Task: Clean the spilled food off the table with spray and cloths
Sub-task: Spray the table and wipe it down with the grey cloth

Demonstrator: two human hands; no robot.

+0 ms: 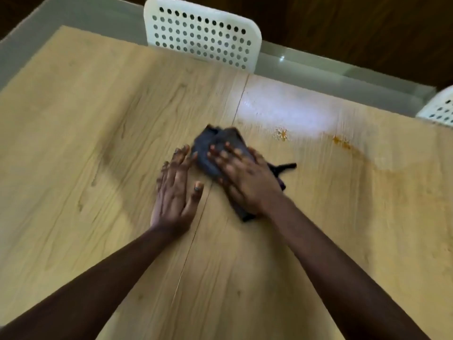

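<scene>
The counter (73, 123) has a light wood surface with a thin seam running across it. A bright patch of light (289, 111) shines on its far part. Behind its far edge stands a white chair (203, 33) with round holes in the back. A second white chair (438, 109) shows at the right. The floor (306, 62) is pale and glossy, and a dark wooden wall (355, 25) is beyond.
</scene>
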